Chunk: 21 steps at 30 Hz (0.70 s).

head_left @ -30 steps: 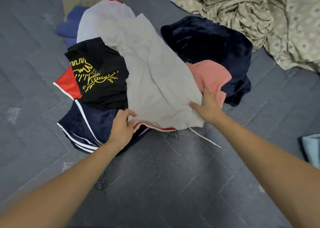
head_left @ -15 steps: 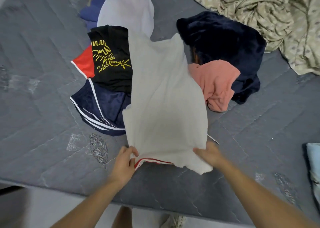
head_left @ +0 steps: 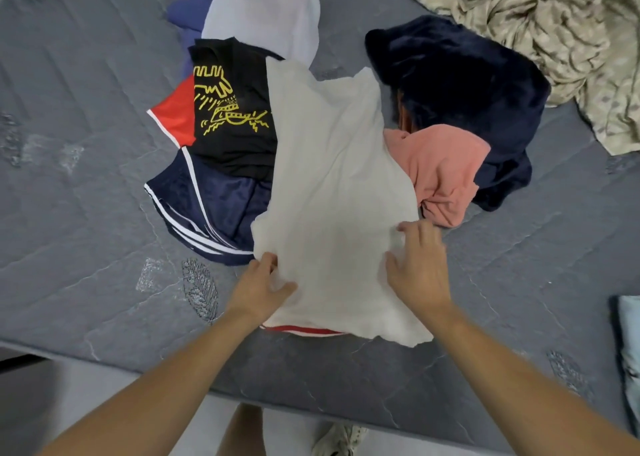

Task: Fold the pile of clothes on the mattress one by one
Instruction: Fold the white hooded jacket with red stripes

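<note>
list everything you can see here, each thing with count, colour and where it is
white garment: 1, off-white with a red hem, centre, partly over the pile
black shirt: 1, black with yellow print, left of the white garment
navy shorts: 1, navy with white stripes and a red panel, pile's left edge
pale garment: 1, pale lilac-white, far end of pile
blue garment: 1, blue, far left of pile
pink garment: 1, salmon pink, right of the white garment
dark fleece: 1, navy, behind the pink one
sheet: 1, beige patterned, top right
light blue cloth: 1, right edge
mattress: 1, grey quilted
shoe: 1, white, floor below
left hand: grips the white garment's left edge
right hand: flat on the white garment
</note>
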Tool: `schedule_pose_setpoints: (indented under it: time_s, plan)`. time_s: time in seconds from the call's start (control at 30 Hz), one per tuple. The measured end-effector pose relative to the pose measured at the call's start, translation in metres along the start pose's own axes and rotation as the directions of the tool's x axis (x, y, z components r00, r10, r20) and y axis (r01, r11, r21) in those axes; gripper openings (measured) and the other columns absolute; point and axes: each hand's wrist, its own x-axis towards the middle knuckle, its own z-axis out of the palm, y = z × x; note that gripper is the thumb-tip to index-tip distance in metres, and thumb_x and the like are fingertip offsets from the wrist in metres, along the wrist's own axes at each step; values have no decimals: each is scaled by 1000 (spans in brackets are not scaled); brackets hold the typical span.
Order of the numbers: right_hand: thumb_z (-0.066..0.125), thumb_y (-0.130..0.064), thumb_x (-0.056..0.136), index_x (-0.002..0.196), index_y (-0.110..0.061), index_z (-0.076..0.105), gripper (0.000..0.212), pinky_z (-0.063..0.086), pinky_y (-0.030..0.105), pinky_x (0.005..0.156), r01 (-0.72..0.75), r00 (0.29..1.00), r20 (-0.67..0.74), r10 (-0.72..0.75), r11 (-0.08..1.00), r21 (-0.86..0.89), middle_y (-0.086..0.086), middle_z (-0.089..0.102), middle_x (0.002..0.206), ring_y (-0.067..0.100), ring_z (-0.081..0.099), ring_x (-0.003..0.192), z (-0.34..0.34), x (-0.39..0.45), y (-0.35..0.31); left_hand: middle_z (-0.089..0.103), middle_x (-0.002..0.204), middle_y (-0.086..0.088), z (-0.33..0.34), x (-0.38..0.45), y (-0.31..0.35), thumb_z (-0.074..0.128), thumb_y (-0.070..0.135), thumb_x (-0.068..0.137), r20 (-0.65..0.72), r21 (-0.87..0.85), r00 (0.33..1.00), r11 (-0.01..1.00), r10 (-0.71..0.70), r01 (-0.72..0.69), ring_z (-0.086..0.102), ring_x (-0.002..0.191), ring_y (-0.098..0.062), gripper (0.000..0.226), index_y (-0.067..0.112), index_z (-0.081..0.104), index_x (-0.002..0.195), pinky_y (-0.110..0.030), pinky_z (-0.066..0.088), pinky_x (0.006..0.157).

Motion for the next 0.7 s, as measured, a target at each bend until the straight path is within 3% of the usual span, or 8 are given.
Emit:
schedule_pose_setpoints:
  time_s: [0.07,0.13,0.23,0.33,0.4,0.47,0.57,0.7]
  plan:
    - [72,-15,84,106,-14,59,26,49,44,76,124,985,120,-126,992,30,3,56,102,28,57,94,12,-21,-12,43,110,3,0,-10,-4,78,51,82,-21,138,998,989,54,-51,50,100,-19,53,27,42,113,-39,48,81]
    - [71,-21,87,104,-16,63,20,52,42,75,173,934,310,-177,984,42,1,61,100,28,61,94,31,-56,-18,41,110,5,8,-28,-16,77,51,82,-67,197,983,968,168,-152,48,101,-19,51,25,43,110,-40,50,79]
    - [77,-37,80,124,-18,63,50,50,44,96,217,874,458,-165,974,-65,3,60,124,30,58,116,58,-106,-18,40,118,2,27,-54,-38,78,55,78,39,346,951,889,305,-300,49,109,-24,58,27,47,118,-45,55,84]
    - [84,-51,73,154,-16,43,97,29,50,123,237,842,529,-109,955,-180,11,42,158,34,39,146,76,-132,-16,37,142,-7,44,-63,-48,82,56,74,139,502,934,789,330,-354,44,127,-32,78,33,45,139,-52,53,96]
    - [85,-53,73,161,-14,32,110,19,53,127,259,832,545,-107,942,-212,14,30,166,33,27,154,85,-139,-12,38,149,-12,53,-61,-50,87,48,73,135,567,929,742,344,-357,44,128,-36,85,32,46,146,-54,53,95]
    - [85,-46,76,159,-14,38,100,18,53,127,292,847,510,-150,933,-210,13,34,165,32,29,154,93,-140,-4,43,143,-14,59,-55,-52,87,33,75,67,551,933,766,354,-331,48,121,-37,75,27,53,142,-52,53,90]
    - [80,-19,84,137,-15,64,56,30,50,121,343,899,344,-271,924,-170,11,54,151,32,50,139,100,-133,11,47,119,-11,58,-42,-50,82,15,82,-45,443,920,833,390,-332,51,102,-33,39,18,66,117,-50,54,79]
    - [67,-6,89,110,-12,72,22,45,42,92,243,944,243,-225,969,-45,9,72,114,34,65,105,82,-112,5,49,109,-7,41,-31,-37,71,19,95,-99,410,890,833,445,-371,50,94,-28,12,16,67,105,-43,47,73]
